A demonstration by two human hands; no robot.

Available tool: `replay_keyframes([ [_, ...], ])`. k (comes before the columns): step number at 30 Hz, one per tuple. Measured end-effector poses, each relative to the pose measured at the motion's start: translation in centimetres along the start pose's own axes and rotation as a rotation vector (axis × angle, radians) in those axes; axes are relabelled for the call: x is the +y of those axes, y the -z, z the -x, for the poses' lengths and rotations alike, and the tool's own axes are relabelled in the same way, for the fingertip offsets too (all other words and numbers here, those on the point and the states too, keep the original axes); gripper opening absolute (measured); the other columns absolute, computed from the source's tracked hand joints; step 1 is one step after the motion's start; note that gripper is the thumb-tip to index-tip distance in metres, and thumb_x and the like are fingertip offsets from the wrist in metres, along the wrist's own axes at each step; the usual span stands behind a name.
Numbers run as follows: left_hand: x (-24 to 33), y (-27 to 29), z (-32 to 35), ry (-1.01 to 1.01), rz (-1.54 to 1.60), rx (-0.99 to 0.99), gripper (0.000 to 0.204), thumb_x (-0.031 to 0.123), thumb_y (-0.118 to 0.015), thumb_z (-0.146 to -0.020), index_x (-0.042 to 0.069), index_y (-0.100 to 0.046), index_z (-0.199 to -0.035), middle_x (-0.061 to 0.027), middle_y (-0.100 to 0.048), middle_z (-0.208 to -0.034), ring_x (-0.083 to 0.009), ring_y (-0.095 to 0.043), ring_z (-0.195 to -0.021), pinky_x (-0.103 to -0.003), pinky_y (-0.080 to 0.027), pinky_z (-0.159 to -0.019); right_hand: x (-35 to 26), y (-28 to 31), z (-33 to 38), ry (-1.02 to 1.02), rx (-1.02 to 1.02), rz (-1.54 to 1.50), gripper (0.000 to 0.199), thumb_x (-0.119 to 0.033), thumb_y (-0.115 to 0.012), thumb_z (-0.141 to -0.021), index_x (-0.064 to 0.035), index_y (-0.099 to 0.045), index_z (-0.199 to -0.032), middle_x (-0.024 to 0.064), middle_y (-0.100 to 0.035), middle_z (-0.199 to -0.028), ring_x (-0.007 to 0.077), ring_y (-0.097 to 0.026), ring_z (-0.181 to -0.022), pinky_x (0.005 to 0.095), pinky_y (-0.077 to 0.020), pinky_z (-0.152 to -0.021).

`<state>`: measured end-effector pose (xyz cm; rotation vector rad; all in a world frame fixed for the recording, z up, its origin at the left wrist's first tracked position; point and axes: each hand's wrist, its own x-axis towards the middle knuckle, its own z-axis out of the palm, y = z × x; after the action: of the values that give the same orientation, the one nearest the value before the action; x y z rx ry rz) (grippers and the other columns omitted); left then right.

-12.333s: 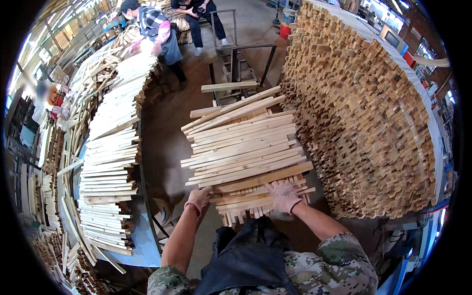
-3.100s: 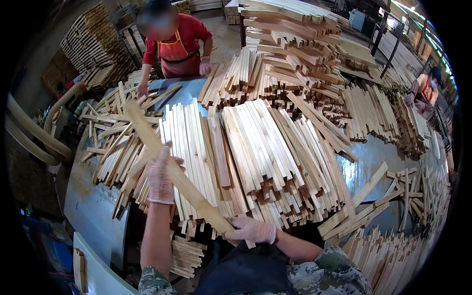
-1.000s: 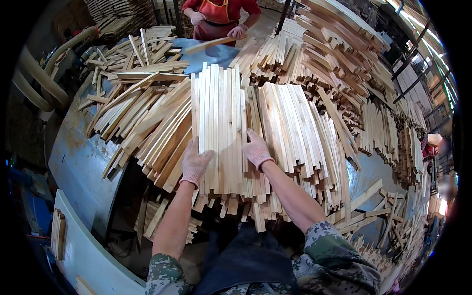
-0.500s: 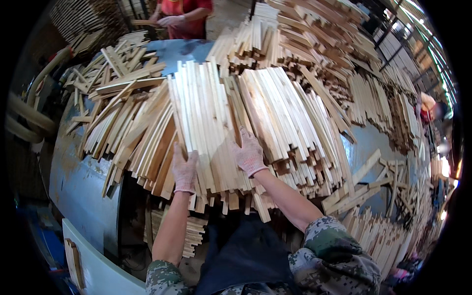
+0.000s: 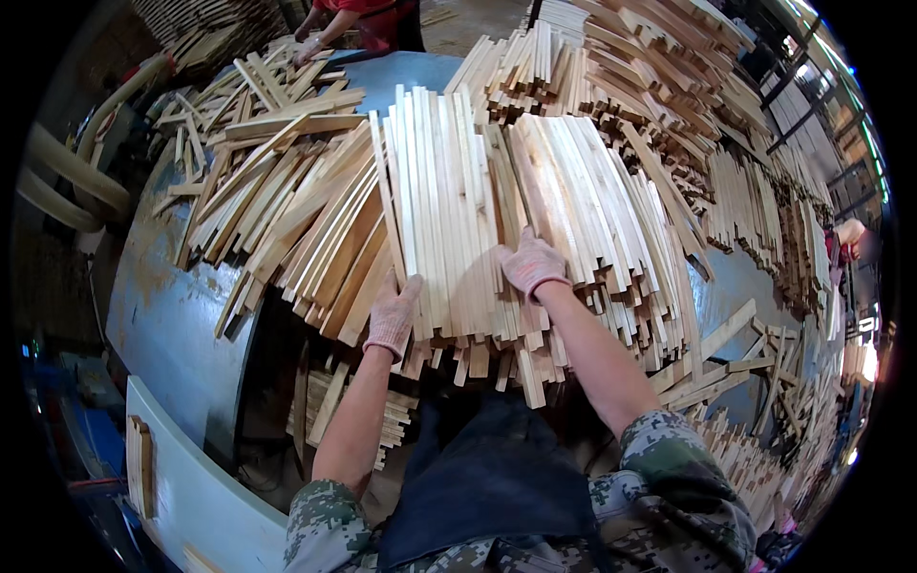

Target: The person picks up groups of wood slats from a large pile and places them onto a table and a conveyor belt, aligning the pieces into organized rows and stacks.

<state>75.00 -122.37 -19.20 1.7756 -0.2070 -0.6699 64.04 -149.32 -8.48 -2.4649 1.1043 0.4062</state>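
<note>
Both of my hands wear pale pinkish knit gloves and flank a row of light wooden strips (image 5: pixel 444 210) lying side by side on the pile. My left hand (image 5: pixel 394 313) rests against the row's left edge near its close end, fingers stretched forward and partly hidden beside the wood. On the right edge lies my right hand (image 5: pixel 533 265), its index finger extended and thumb spread over the strips. Just right of it, a second row of wooden strips (image 5: pixel 583 201) sits in a neat stack. Darker strips (image 5: pixel 501 172) show in the gap between the rows.
More strips (image 5: pixel 325 239) fan out at left on the blue-grey table (image 5: pixel 181 315), with a jumbled heap (image 5: pixel 258 95) behind. Tall stacks (image 5: pixel 659 67) rise at the far right. A person in red (image 5: pixel 368 24) stands across the table. A pale curved panel (image 5: pixel 201 477) is at lower left.
The whole view has shifted, so the table and wood sit farther right and higher. My hands stay on either side of the row. The person in red has an arm reaching toward the heap.
</note>
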Motion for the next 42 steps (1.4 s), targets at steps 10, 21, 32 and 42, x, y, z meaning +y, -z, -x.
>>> replay_keyframes([
  [10,2.3,-1.8,0.0,-0.019,0.249,-0.015,0.108,0.040,-0.079,-0.095,0.003,-0.014,-0.172,-0.0260,-0.043,-0.166,-0.0339,-0.050,-0.147,-0.040,-0.041,-0.123,0.5,-0.1,-1.2,-0.092,-0.047,-0.171,0.106,-0.074,-0.051,-0.098,-0.0016,-0.023,-0.170,0.0321,-0.048,-0.161,0.0451,-0.049,-0.149,0.0490,-0.0374,-0.125],
  [21,2.0,-2.0,-1.7,0.037,0.554,-0.104,0.110,0.009,-0.082,-0.091,0.012,-0.010,-0.174,-0.0232,-0.057,-0.149,-0.0297,-0.065,-0.128,-0.042,-0.057,-0.107,1.5,-4.6,0.1,-0.101,0.217,-0.250,0.101,-0.070,-0.052,-0.100,0.0018,-0.030,-0.167,0.0333,-0.058,-0.148,0.0442,-0.060,-0.135,0.0475,-0.0450,-0.117],
  [32,-2.5,1.4,6.6,0.011,0.426,-0.146,0.108,0.010,-0.078,-0.090,0.014,-0.011,-0.174,-0.0229,-0.052,-0.154,-0.0338,-0.063,-0.131,-0.046,-0.058,-0.107,4.5,-9.8,7.2,-0.200,0.043,-0.370,0.092,-0.063,-0.056,-0.099,0.0017,-0.039,-0.163,0.0332,-0.058,-0.147,0.0440,-0.056,-0.140,0.0488,-0.0443,-0.118],
  [42,-2.5,1.7,5.7,0.038,0.419,-0.197,0.110,0.010,-0.072,-0.093,0.018,-0.001,-0.175,-0.0207,-0.045,-0.161,-0.0313,-0.061,-0.133,-0.045,-0.056,-0.109,5.4,-11.2,5.3,-0.243,0.039,-0.529,0.091,-0.065,-0.062,-0.096,0.0079,-0.055,-0.150,0.0297,-0.056,-0.154,0.0415,-0.053,-0.146,0.0450,-0.0404,-0.122],
])
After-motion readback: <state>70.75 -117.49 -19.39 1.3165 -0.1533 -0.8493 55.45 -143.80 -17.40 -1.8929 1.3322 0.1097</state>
